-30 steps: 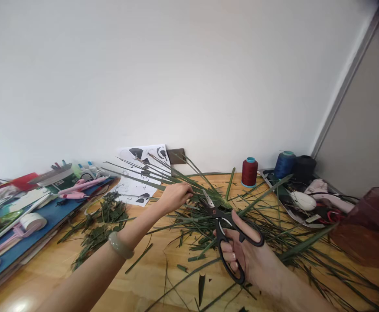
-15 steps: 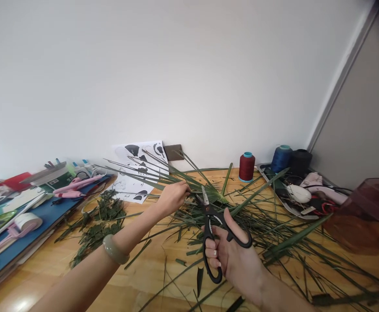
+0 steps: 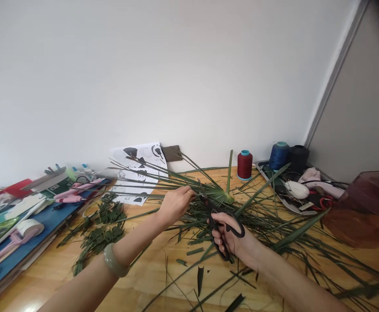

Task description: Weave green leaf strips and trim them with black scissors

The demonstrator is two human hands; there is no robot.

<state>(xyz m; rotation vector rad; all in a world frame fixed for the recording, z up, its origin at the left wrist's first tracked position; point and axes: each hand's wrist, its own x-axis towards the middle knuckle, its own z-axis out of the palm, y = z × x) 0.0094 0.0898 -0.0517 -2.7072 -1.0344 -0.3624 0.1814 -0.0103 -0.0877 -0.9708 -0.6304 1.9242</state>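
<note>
Fanning across the middle of the counter [image 3: 137, 277], the palm leaf [image 3: 224, 197] points its strips left and its stalk toward the wall, which probably suits a hand coming from each side. The left hand [image 3: 176, 203] pinches near the pleated base, fingertips pressed together, seemingly on 1 or more strips to steady them; which ones, I cannot tell. The right hand [image 3: 231, 238] is curled through the handles of the scissors [image 3: 208, 206], aiming the blades beside those fingertips, likely for control. Loose strips [image 3: 267, 221] lie underneath and to the right. Farther out, a printed sheet [image 3: 148, 152] leans against the wall, probably for easy viewing, and 1 red spool [image 3: 244, 165] stands upright near a tray [image 3: 282, 202].
</note>
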